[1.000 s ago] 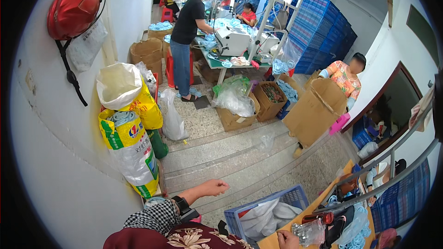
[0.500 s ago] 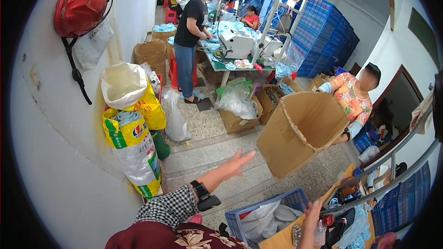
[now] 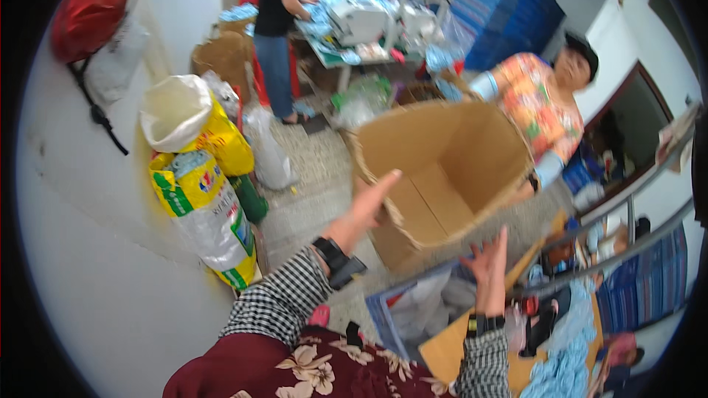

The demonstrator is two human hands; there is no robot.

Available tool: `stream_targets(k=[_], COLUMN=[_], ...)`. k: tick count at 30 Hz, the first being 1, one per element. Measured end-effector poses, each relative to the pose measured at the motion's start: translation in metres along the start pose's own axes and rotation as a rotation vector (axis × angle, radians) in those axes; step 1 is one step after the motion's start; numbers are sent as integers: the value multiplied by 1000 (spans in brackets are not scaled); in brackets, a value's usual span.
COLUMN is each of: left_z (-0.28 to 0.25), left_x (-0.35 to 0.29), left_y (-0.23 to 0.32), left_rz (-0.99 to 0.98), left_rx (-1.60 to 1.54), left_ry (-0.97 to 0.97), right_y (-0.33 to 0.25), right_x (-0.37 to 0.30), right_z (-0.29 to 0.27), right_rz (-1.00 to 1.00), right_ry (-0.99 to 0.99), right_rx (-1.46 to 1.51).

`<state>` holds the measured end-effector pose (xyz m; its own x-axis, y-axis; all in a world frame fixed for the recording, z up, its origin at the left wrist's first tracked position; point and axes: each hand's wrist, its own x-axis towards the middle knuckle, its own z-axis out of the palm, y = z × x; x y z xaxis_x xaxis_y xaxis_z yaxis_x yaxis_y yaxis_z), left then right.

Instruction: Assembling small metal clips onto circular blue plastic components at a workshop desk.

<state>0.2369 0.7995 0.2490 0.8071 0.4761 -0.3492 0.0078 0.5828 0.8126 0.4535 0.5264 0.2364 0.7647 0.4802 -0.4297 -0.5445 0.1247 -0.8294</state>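
Note:
A large, empty brown cardboard box [image 3: 435,203] is tilted with its mouth toward me. A co-worker [image 3: 542,103] in a flowered orange top, pale blue sleeve covers and a dark cap holds it from the far right side. My left hand [image 3: 366,210] lies over the box's near left rim, fingers stretched out; blur hides how firmly it touches. Below the near right edge, my right hand [image 3: 487,262] is open with fingers spread and holds nothing. Checkered sleeves cover both my forearms.
Under the box stands a blue plastic crate [image 3: 391,324] with grey-white cloth. Beside it a wooden table [image 3: 450,354] bears light blue pieces. Stuffed sacks [image 3: 206,214] line the left wall. A metal rail [image 3: 627,269] runs at right. Another person [image 3: 276,7] stands at a far worktable.
The box has come nearer and leftward, its mouth turned more toward me. My left hand has risen to its rim. More of my right hand and forearm has come into view.

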Motion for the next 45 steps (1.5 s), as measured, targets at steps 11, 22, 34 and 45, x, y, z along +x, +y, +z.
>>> stream_targets(k=[11,22,34,45], left_z=[-116,-156,-118,-88], left_x=[-69,-83,-88,-113], left_y=[-80,-113,-25,140], left_rz=[37,154,140,183], left_rx=[196,729,856,1266], left_ry=[381,374,141,91], right_y=[32,252,209,176], right_x=[-13,32,-101,-204], right_z=[31,-55,-64,-110], right_rz=[-39,457,458,361], right_ry=[-315,35,-64,-158], right_rx=[126,-198,25,352])
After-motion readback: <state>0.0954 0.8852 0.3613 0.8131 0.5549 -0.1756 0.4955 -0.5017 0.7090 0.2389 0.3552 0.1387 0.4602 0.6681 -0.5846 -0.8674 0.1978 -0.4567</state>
